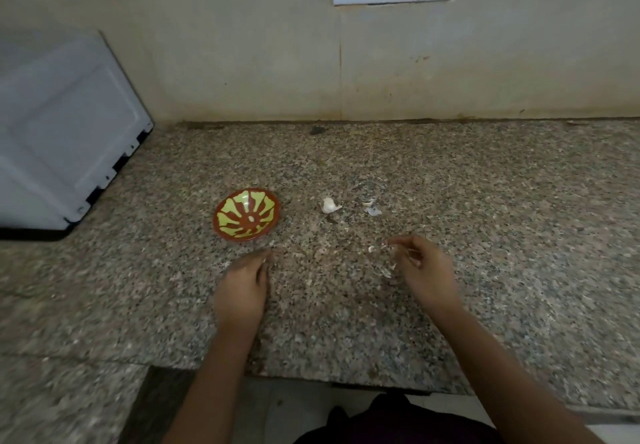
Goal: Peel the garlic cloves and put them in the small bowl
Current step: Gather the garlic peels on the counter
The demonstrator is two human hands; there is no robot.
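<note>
While the white garlic clove point(330, 205) lies on the speckled granite counter point(485, 201), beyond both hands and right of the red-and-yellow small bowl point(230, 223), the left hand point(242, 287) reaches flat, fingers straight. The right hand point(424, 270) curls beside whitish skin scraps point(386, 272); too blurred to tell whether it pinches them.

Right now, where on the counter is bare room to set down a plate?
Bare granite lies along the wall behind the small bowl and garlic clove, and at the right side of the counter beyond the right hand. It is crowded in the middle: bowl, clove, peel scraps, left hand. The white appliance takes the left end.
</note>
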